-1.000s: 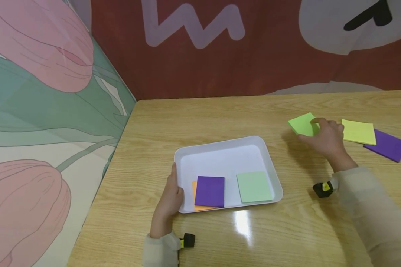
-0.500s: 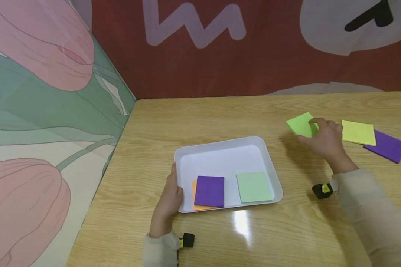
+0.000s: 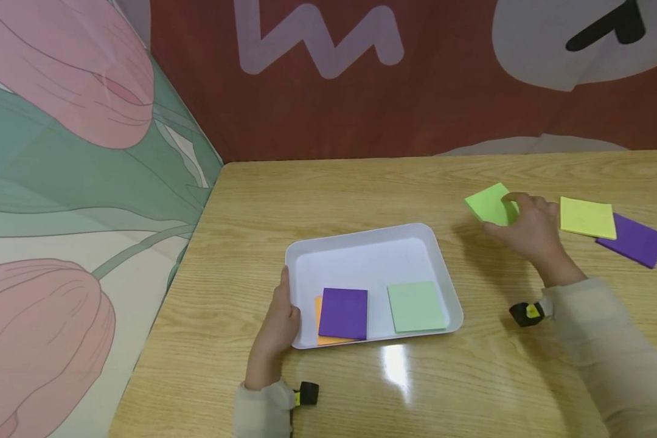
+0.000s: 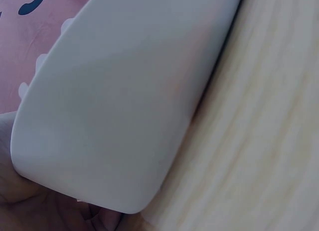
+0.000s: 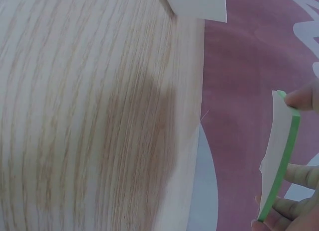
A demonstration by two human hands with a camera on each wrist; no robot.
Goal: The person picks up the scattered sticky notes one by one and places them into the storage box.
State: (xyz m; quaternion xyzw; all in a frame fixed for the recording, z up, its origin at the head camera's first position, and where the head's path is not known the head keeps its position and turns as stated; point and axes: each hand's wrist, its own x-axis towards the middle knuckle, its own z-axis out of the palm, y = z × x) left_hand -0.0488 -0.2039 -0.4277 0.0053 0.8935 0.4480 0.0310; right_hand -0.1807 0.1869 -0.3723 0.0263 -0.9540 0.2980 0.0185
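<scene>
Right hand (image 3: 528, 228) pinches the lime green sticky pad (image 3: 490, 204) at right of the head view, thumb and fingers on its edges, pad lifted off the wooden table (image 3: 361, 182); right wrist view shows it edge-on with fingertips (image 5: 299, 99) on it. Left hand (image 3: 279, 325) grips the near-left rim of the white tray (image 3: 361, 243), frame centre. In the tray: purple pad (image 3: 343, 313) on an orange pad (image 3: 320, 337), pale green pad (image 3: 416, 306) beside. Far right on the table: yellow pad (image 3: 587, 217) overlapping another purple pad (image 3: 635, 240).
</scene>
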